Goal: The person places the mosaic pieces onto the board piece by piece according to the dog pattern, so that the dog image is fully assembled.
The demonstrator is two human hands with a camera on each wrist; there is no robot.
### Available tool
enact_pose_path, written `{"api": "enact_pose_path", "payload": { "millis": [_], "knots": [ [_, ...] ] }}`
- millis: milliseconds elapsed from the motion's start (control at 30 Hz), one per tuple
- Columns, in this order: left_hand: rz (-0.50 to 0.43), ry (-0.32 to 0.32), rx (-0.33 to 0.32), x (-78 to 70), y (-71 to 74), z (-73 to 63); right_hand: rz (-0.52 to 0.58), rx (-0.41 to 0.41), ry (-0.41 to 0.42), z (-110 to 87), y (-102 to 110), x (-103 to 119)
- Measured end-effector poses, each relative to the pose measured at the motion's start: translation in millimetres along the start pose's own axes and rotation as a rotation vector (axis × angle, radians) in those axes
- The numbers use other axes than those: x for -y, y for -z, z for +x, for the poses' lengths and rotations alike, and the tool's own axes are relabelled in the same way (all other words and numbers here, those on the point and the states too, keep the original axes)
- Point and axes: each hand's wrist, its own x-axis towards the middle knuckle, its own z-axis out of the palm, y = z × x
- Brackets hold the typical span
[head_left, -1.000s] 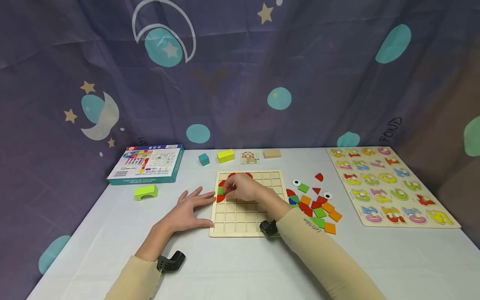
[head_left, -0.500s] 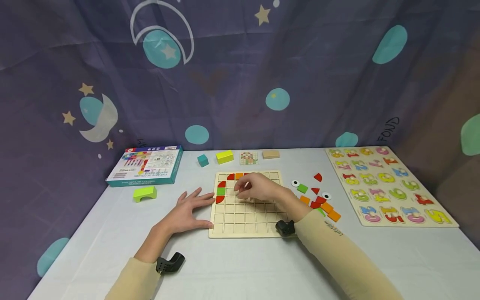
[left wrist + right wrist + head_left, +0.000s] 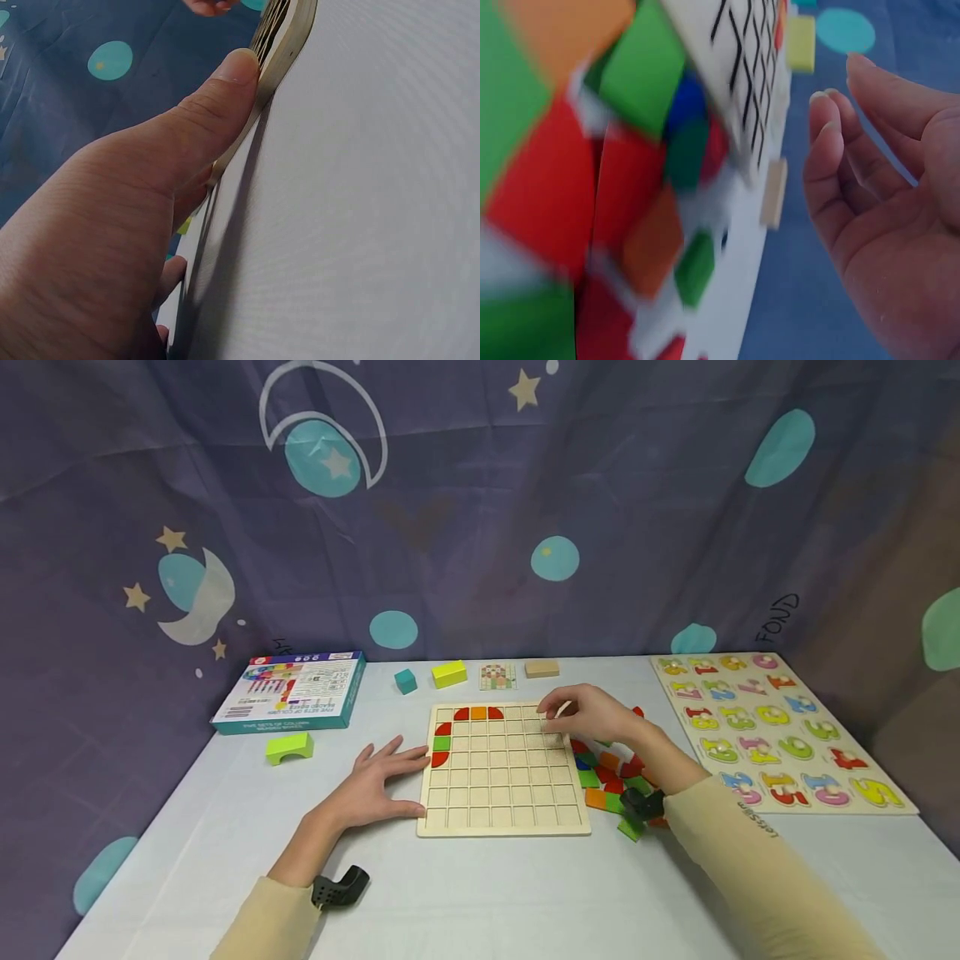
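A square wooden grid board (image 3: 502, 793) lies in the middle of the table. Along its top left edges sit red quarter-circle pieces (image 3: 440, 760), an orange square (image 3: 478, 713) and a green square (image 3: 442, 743). My left hand (image 3: 367, 789) rests with spread fingers at the board's left side; in the left wrist view its thumb (image 3: 238, 67) touches the edge. Over the upper right corner of the board hovers my right hand (image 3: 596, 712), fingers loosely bent. The right wrist view shows a gap between its thumb and fingers, with nothing held.
Loose coloured pieces (image 3: 596, 798) lie right of the board, partly under the right forearm. A number puzzle (image 3: 776, 739) stands farther right. Behind are a teal cube (image 3: 406, 682), yellow block (image 3: 449, 674), pattern card (image 3: 498, 677) and wooden block (image 3: 542, 669). A box (image 3: 288, 693) and green arch block (image 3: 289, 747) sit left.
My right hand has moved right, from the board's upper left pieces to its upper right corner, uncovering the red and orange pieces. The left hand has stayed in place.
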Motion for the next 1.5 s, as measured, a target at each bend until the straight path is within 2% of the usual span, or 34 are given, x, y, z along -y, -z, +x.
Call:
{"api": "enact_pose_path", "payload": {
  "millis": [167,300,533,700,867,967,1167,1300,1500],
  "knots": [
    [0.0,0.006,0.0,-0.7,1.0,-0.3,-0.067,-0.073,-0.064,-8.9,17,-17],
    [0.001,0.014,0.001,-1.1,1.5,-0.3,-0.099,-0.095,-0.112,-12.7,24,-30],
    [-0.006,0.009,0.0,-3.0,0.2,-0.2,-0.158,-0.043,-0.215,-13.2,25,-45],
    [-0.008,0.008,-0.001,-3.4,0.2,-0.4,-0.217,-0.015,-0.221,-11.4,24,-47],
    [-0.004,-0.011,-0.006,-1.7,0.1,-0.8,-0.223,0.007,-0.258,-9.9,23,-43],
    [-0.003,-0.013,-0.004,-0.5,-0.1,-1.2,-0.21,-0.013,-0.258,-8.6,24,-40],
    [-0.007,-0.01,-0.005,-0.4,0.0,-2.1,-0.098,-0.061,-0.163,-3.9,22,-36],
    [-0.009,-0.012,-0.001,0.1,-0.6,-2.1,0.001,-0.057,-0.157,2.2,12,-28],
    [-0.003,-0.007,-0.004,-0.2,-0.6,-1.0,0.08,-0.044,-0.13,14.7,-8,-13]
  ]
}}
